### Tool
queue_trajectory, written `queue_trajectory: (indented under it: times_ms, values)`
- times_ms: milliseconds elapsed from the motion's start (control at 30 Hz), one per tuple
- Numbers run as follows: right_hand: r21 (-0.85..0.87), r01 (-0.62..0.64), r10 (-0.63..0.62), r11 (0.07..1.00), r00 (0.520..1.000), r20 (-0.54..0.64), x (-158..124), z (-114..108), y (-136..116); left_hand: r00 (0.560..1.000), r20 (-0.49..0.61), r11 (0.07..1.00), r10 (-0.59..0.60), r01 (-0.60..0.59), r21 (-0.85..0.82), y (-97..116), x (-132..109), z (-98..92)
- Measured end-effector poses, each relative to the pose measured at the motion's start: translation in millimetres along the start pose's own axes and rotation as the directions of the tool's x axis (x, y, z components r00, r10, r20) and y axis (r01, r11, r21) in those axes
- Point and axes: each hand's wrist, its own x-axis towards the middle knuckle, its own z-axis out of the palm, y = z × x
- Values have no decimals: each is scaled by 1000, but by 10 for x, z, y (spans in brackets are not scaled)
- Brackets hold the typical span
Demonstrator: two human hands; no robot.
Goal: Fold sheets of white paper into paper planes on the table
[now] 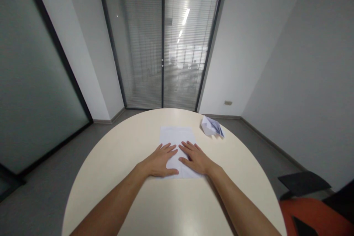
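A white sheet of paper (177, 134) lies flat on the round, cream-coloured table (118, 155) in front of me. My left hand (162, 160) rests palm down on its left side, fingers spread and thumb pointing inward. On the right side of the sheet my right hand (195, 158) lies flat too, with its fingers apart. A narrow strip of paper shows between the two hands. Neither hand grips anything. Beyond my right hand, close to the table's far right edge, sits a crumpled, partly folded piece of paper (211, 127).
An office chair with an orange seat (312, 215) and a dark armrest (304, 183) stands at the lower right, beside the table. Behind the table is a glass door with blinds (143, 51). A frosted glass panel (33, 81) runs along the left.
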Motion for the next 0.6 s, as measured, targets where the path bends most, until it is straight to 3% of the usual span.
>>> queue_trajectory:
  times_ms: [100,367,600]
  values:
    - [-8,-22,22,1000,1000,-10,9,8,24,999,42,1000,16,-16,-10,36,-25,-33]
    - [26,-8,8,1000,1000,-1,-5,-23,16,1000,22,1000,-16,16,-20,6,-25,8]
    - [85,26,-28,996,999,16,-31,-130,-49,994,-106,999,-33,33,-5,2,-10,-9]
